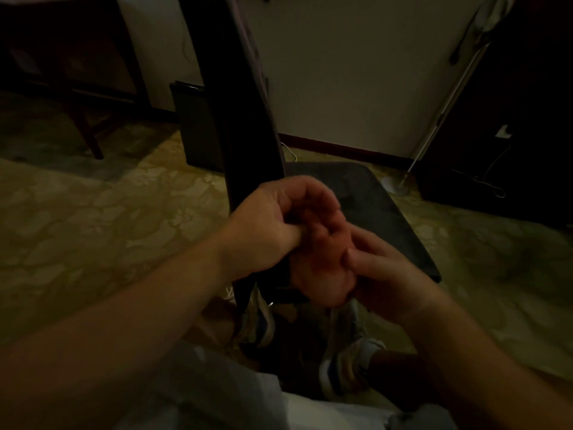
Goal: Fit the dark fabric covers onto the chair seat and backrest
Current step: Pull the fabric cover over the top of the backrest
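Observation:
The chair's tall backrest (238, 119) stands in the middle, wrapped in a dark fabric cover. Its dark-covered seat (381, 212) stretches to the right. My left hand (266, 225) is at the bottom of the backrest, fingers curled and thumb pinching the cover's lower edge (248, 283). My right hand (384, 268) comes in from the right and lies against my left hand, between backrest and seat. The dim light and overlapping fingers hide what the right hand holds.
A patterned carpet (108, 212) covers the floor. A dark wooden table (77, 72) stands at the back left, a black box (195, 125) behind the backrest, and a lamp base (395, 183) with a dark cabinet (511, 119) at the right. My sneakers (344, 367) are below the hands.

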Demonstrator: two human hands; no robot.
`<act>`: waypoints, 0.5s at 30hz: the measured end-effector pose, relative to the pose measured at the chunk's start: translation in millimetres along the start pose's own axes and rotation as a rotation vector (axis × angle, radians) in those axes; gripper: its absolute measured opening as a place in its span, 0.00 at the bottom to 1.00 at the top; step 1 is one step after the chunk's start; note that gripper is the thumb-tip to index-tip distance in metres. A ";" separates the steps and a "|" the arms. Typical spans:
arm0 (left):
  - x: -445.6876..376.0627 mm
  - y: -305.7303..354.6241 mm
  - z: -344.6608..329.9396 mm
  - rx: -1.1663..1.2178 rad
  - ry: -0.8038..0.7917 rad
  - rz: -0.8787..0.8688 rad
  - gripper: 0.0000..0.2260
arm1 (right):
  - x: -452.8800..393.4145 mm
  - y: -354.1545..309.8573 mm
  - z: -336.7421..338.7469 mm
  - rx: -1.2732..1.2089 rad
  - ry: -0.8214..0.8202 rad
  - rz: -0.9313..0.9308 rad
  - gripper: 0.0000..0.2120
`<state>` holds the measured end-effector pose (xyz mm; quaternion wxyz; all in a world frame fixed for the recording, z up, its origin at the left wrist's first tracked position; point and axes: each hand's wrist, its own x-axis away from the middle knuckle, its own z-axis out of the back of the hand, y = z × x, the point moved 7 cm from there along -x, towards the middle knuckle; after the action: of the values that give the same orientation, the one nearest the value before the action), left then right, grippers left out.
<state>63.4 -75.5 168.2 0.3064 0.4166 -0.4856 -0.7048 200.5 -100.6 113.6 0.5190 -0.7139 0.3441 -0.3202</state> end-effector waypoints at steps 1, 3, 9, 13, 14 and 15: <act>0.7 8.7 -1.5 -0.054 0.013 -0.052 0.24 | -0.6 -0.3 -4.4 -0.049 -0.065 -0.012 0.34; 1.2 25.3 -0.5 -0.174 0.060 -0.187 0.23 | 0.0 -3.9 -9.8 -0.121 -0.135 -0.012 0.33; 2.2 45.8 31.2 -0.434 0.363 -0.279 0.19 | -16.5 -32.1 -6.0 -0.031 0.089 0.061 0.31; 7.7 33.4 57.6 -0.465 0.449 -0.095 0.12 | -30.3 -56.3 10.9 -0.012 0.267 0.085 0.28; 7.7 30.2 62.6 -0.526 0.433 -0.049 0.14 | -34.7 -58.9 15.1 -0.023 0.303 0.083 0.31; 7.1 27.4 67.1 -0.582 0.404 -0.013 0.15 | -40.3 -61.1 19.8 -0.037 0.331 0.094 0.32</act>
<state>1.4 -61.9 204.1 0.4977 0.4458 -0.1913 -0.7190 203.8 -43.4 163.2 0.4563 -0.6440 0.4640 -0.4023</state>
